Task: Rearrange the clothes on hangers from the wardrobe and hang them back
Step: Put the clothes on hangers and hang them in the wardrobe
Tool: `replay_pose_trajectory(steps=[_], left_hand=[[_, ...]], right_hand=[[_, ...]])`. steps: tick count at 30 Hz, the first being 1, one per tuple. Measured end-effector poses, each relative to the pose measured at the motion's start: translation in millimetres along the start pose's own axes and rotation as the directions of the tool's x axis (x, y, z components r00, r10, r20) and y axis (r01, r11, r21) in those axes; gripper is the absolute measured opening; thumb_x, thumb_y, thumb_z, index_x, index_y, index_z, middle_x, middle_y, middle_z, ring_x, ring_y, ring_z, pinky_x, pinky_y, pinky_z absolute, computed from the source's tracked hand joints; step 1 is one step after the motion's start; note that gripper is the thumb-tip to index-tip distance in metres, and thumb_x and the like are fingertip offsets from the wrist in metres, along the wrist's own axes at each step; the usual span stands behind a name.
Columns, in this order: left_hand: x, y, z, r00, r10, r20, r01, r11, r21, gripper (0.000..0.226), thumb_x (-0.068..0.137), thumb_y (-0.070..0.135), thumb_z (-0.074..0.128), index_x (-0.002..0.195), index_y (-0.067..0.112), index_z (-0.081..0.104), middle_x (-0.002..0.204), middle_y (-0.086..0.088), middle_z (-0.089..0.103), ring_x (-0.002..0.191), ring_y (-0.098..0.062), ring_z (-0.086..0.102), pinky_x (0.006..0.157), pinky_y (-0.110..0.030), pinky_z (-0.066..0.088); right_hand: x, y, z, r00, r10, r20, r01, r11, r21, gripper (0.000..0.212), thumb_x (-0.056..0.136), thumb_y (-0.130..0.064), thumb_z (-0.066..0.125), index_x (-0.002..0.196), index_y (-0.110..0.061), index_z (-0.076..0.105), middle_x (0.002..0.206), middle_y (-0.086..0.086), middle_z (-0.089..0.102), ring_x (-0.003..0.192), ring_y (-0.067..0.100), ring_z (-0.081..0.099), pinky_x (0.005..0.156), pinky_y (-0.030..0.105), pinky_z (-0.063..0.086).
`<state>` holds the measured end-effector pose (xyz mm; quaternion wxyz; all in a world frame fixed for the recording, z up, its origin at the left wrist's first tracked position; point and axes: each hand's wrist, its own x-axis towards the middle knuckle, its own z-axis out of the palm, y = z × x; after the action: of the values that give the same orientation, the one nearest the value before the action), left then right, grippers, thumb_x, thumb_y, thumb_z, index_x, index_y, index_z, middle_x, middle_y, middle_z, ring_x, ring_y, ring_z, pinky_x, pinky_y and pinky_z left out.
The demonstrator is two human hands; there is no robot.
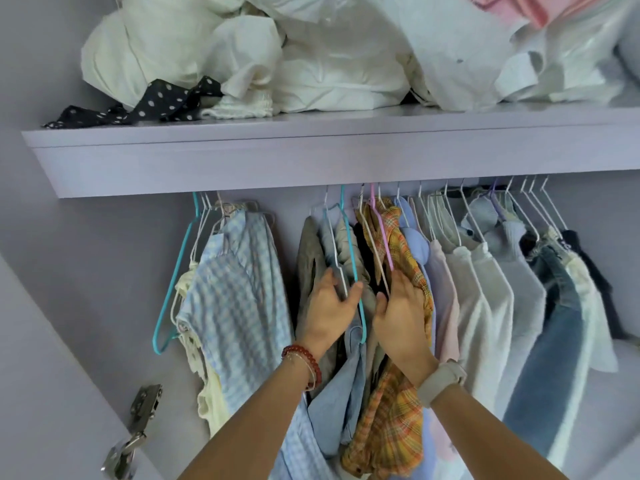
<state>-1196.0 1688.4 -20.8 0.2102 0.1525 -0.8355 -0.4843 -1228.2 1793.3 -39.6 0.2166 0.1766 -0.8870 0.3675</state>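
Inside a lilac wardrobe, seen from the head camera, a person's two hands reached up among clothes hanging below a shelf (pixel 242 157). The left hand (pixel 327 315), a red bead bracelet (pixel 304 363) at its wrist, curled fingers and thumb around the white hanger (pixel 337 261) beside a teal hanger (pixel 353 268), against grey and pale blue garments. The right hand (pixel 401 322), a white watch (pixel 443 379) on its wrist, lay with loosely bent fingers against the orange plaid shirt (pixel 394 424) on a lilac hanger (pixel 382 233), gripping nothing visible. A blue checked garment (pixel 239 299) hung apart to the left; white bedding (pixel 311 60) was heaped on the shelf.
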Motion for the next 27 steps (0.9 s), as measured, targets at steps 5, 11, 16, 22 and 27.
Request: replay_pose_trajectory(steps=[5, 11, 16, 22, 27], left_hand=[[2.8, 1.5, 10.7, 0.998, 0.03, -0.061, -0.025, 0.997, 0.078, 0.043, 0.092, 0.021, 0.047, 0.133, 0.008, 0.043, 0.066, -0.006, 0.057, 0.081, -0.031, 0.061, 0.072, -0.034, 0.049], [-2.0, -10.6, -1.7, 0.95, 0.103, -0.293, -0.092, 0.995, 0.049, 0.025, 0.093, 0.003, 0.042, 0.112, -0.002, 0.057, 0.091, -0.019, 0.06, 0.084, -0.036, 0.058, 0.067, -0.024, 0.035], [1.7, -25.4, -14.8, 0.944, 0.165, -0.286, -0.129, 0.982, 0.14, 0.029, 0.095, 0.003, 0.041, 0.118, -0.003, 0.057, 0.099, -0.022, 0.056, 0.092, -0.033, 0.056, 0.074, -0.013, 0.03], [-2.5, -27.7, -16.2, 0.963, 0.179, -0.2, -0.169, 0.983, 0.066, 0.035, 0.098, 0.009, 0.039, 0.13, 0.004, 0.05, 0.117, -0.015, 0.057, 0.105, -0.021, 0.054, 0.081, -0.008, 0.029], [-3.6, -28.7, -17.0, 0.974, 0.178, -0.142, -0.183, 0.983, -0.024, 0.034, 0.098, 0.011, 0.038, 0.13, 0.006, 0.05, 0.121, -0.005, 0.053, 0.11, -0.011, 0.048, 0.09, -0.009, 0.028]], right_hand=[[7.2, 21.3, -6.3, 0.994, 0.084, 0.074, -0.072, 0.985, -0.155, 0.047, 0.088, -0.009, 0.049, 0.132, 0.005, 0.04, 0.114, 0.028, 0.055, 0.104, 0.045, 0.051, 0.086, 0.046, 0.041], [8.9, 29.6, -8.4, 0.985, 0.038, 0.166, -0.044, 0.998, 0.035, 0.045, 0.094, -0.01, 0.039, 0.138, -0.001, 0.034, 0.114, 0.024, 0.058, 0.102, 0.037, 0.055, 0.082, 0.036, 0.044], [6.4, 13.3, -4.8, 0.946, -0.107, 0.305, 0.119, 0.993, -0.02, 0.047, 0.096, -0.008, 0.034, 0.141, 0.0, 0.024, 0.115, 0.021, 0.054, 0.098, 0.032, 0.056, 0.074, 0.031, 0.041], [2.4, -10.2, 2.6, 0.914, -0.189, 0.36, 0.196, 0.98, 0.016, 0.05, 0.096, -0.009, 0.035, 0.143, -0.001, 0.019, 0.113, 0.017, 0.053, 0.097, 0.032, 0.056, 0.074, 0.033, 0.042], [1.7, -19.7, 13.6, 0.886, -0.261, 0.383, 0.235, 0.965, 0.114, 0.047, 0.096, -0.012, 0.034, 0.141, 0.002, 0.025, 0.117, 0.021, 0.052, 0.102, 0.036, 0.053, 0.08, 0.035, 0.042]])
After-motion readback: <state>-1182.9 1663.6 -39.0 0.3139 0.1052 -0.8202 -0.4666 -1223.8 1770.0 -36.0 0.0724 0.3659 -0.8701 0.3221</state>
